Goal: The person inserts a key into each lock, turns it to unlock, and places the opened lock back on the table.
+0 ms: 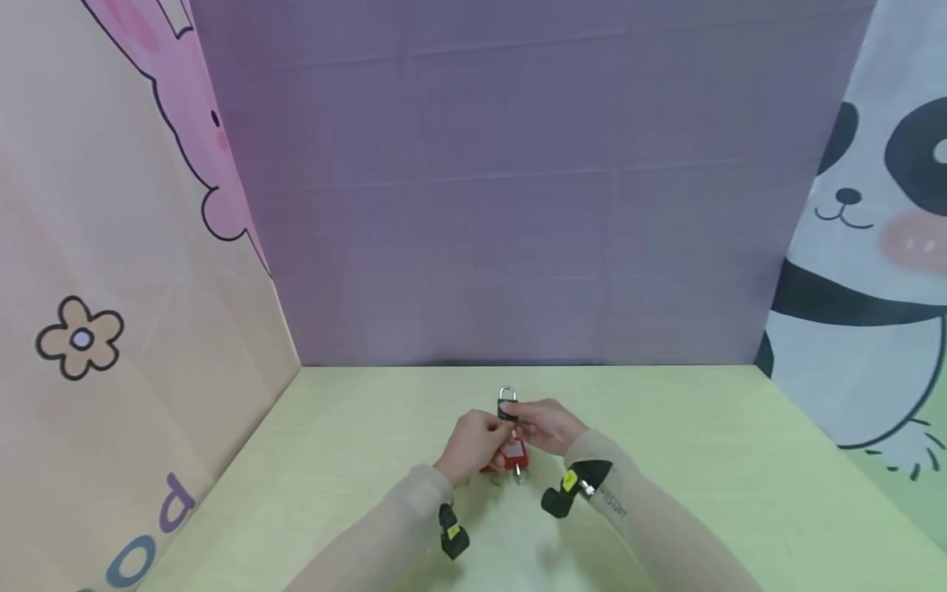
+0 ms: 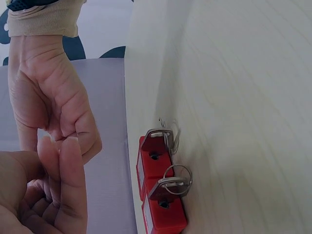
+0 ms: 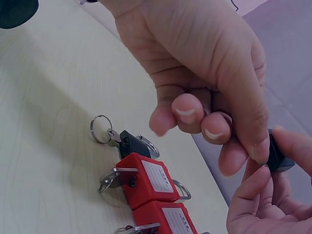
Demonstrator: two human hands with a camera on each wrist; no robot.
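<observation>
My right hand (image 1: 551, 425) grips a small black padlock (image 1: 506, 408), its silver shackle pointing away from me. My left hand (image 1: 470, 446) is at the padlock's lower end, thumb and index finger pinched together; what lies between them is hidden. In the right wrist view the held black padlock (image 3: 279, 155) shows between the right fingers, close against the left fingertips. Below the hands lie red padlocks, one (image 3: 150, 179) beside another (image 3: 165, 218), with keys in them. A second black padlock (image 3: 134, 146) lies at the row's end, with a key and ring.
The pale wood-look table (image 1: 355, 427) ends at a purple-grey backdrop (image 1: 481, 205). Printed curtains stand on both sides, with a flower (image 1: 80, 338) at the left and a panda (image 1: 851, 345) at the right. Each wrist wears a small black camera (image 1: 453, 533).
</observation>
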